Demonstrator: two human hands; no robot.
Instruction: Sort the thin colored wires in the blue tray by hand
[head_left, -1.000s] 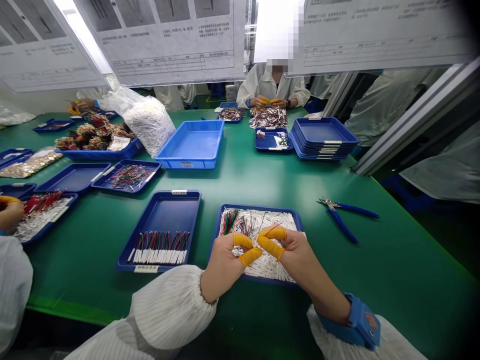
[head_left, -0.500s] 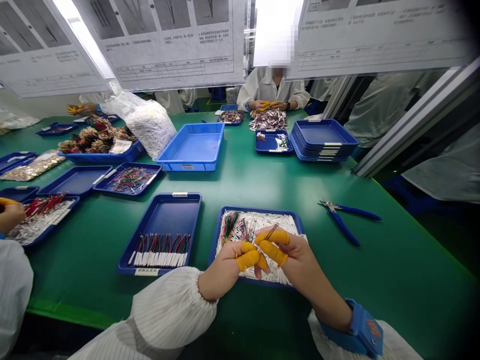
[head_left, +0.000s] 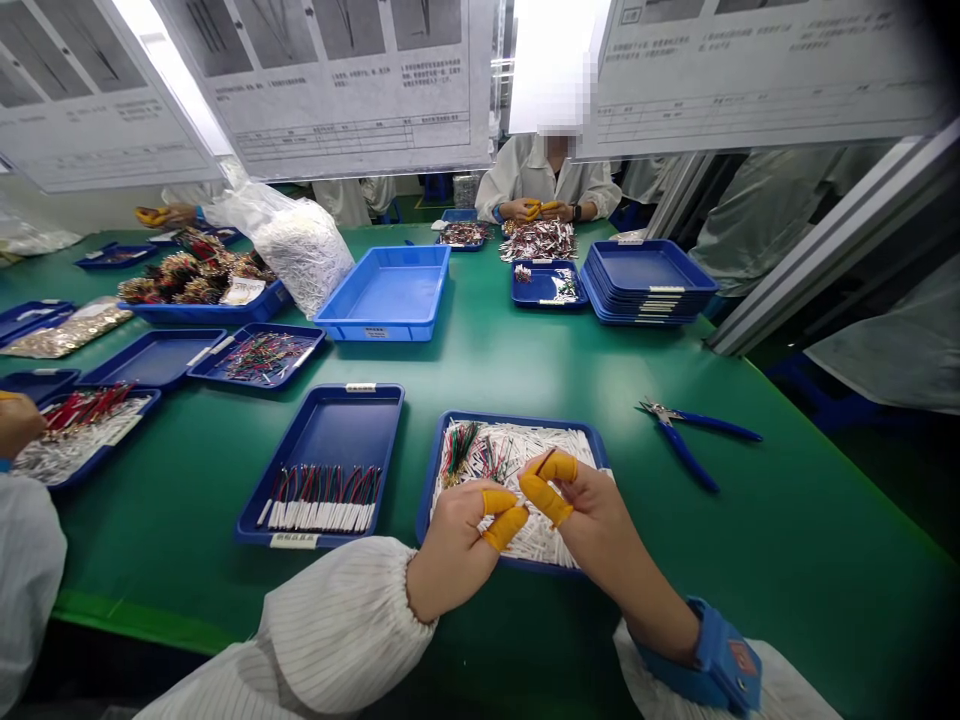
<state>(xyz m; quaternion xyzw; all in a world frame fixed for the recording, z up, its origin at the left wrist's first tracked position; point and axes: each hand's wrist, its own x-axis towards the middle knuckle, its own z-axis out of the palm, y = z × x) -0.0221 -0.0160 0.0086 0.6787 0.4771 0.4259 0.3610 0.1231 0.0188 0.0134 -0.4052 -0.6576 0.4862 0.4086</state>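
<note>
Over a blue tray (head_left: 426,500) of short white tubes (head_left: 551,540), my two hands meet nearly tip to tip, with yellow cots on the fingers. My left hand (head_left: 459,545) pinches something small and pale, mostly hidden by thumb and finger. Closed in a pinch, my right hand (head_left: 589,510) grips thin dark wires, of which only a short bit shows above the fingers. Bundled coloured wires (head_left: 459,450) lie on the tubes at the tray's back left. To the left, another blue tray (head_left: 337,425) holds a row of wires with white tubes on their ends (head_left: 322,515).
Blue-handled pliers (head_left: 686,440) lie open at the right. Behind are a light blue bin (head_left: 382,325), stacked trays (head_left: 645,285) and a bag of white pieces (head_left: 307,250). Printed sheets (head_left: 337,120) hang overhead. Co-workers sit opposite and at the left, one hand (head_left: 19,425) showing.
My left hand has turned slightly, its fingers drawing a little apart from the right hand's. The wires in my right hand show less above the fingers. Trays and pliers are unmoved.
</note>
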